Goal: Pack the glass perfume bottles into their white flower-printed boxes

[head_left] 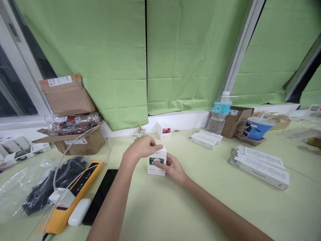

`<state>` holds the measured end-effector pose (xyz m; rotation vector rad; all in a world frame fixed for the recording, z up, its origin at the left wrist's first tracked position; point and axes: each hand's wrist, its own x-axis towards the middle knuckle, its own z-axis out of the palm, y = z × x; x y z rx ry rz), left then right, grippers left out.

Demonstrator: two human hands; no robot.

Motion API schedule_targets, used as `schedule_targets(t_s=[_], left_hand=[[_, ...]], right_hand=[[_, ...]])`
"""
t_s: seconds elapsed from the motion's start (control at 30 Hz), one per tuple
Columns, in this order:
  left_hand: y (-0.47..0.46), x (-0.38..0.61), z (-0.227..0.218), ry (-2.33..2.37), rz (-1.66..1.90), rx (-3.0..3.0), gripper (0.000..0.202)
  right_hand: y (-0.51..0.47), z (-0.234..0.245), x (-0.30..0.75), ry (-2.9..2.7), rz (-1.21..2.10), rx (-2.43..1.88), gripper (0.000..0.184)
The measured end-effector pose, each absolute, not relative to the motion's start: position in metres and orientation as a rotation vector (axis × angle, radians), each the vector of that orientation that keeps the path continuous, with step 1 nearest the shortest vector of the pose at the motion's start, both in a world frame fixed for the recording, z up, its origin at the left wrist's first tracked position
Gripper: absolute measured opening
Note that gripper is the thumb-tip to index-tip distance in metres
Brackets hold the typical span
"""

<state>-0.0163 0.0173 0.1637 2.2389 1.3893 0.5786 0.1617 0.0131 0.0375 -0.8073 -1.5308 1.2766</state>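
A small white box (157,163) with a green picture on its front stands on the pale green table (200,201). My left hand (140,148) is closed over its top edge, fingers pinching the flap. My right hand (173,168) grips the box from the right side, thumb across its front. Behind them stand a small glass bottle (139,132) and a second white box (164,130) with a red picture.
Left: a yellow device (72,194) with white cables, a black phone (100,195), a bag of black parts (50,185), cardboard boxes (72,140). Right: flat white cartons (260,166), more cartons (205,139), a water bottle (220,113), a blue cup (257,129).
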Motion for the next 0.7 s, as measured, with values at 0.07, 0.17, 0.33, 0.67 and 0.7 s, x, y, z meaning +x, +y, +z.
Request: schedule_targets(t_s=[0.07,0.17,0.33,0.67,0.7], left_hand=[[0.015,-0.016,0.166,1.367,0.563,2.232,0.050],[0.012,-0.014,0.169,1.452,0.552,2.207,0.053],[0.003,-0.014,0.178,1.636,0.361,2.158,0.034],[-0.030,0.001,0.204,1.931,0.086,2.105,0.025],[-0.031,0.004,0.204,1.959,0.065,2.113,0.028]], right_hand=[[0.013,0.038,0.162,-1.561,1.242,-0.824,0.045],[0.011,0.037,0.162,-1.644,1.109,-0.873,0.042],[0.004,0.030,0.165,-1.844,0.751,-0.931,0.035],[0.006,0.022,0.169,-2.157,0.072,-0.708,0.022],[0.007,0.022,0.169,-2.167,0.043,-0.690,0.022]])
